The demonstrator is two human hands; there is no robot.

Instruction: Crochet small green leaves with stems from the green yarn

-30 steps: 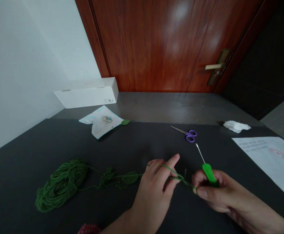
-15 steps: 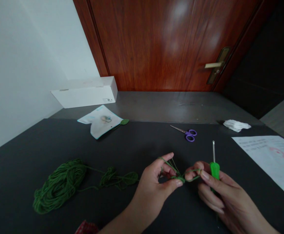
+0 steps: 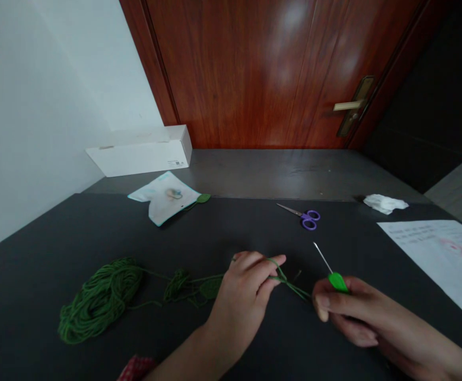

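Note:
Green yarn [image 3: 292, 286] runs as thin strands between my two hands above the dark table. My left hand [image 3: 250, 280] is closed on it, with a strand looped over the index finger. My right hand [image 3: 350, 312] pinches the other end of the strands and also holds a crochet hook [image 3: 337, 281] with a bright green handle. The hook's metal shaft points up and to the left. On the left lies a big skein of green yarn [image 3: 99, 301]. From it a strand leads to a small tangle [image 3: 177, 286] beside my left wrist.
Purple-handled scissors [image 3: 308, 218] lie beyond my hands. A white packet [image 3: 163, 198] with a green leaf [image 3: 203, 198] rests further left. Behind it stands a long white box [image 3: 143, 153]. At right are a crumpled white tissue [image 3: 385, 203] and a printed sheet [image 3: 437, 254].
My left hand has turned over, its back now facing up. My right hand has moved slightly down and right, drawing the strands longer, and the hook has tipped to the left.

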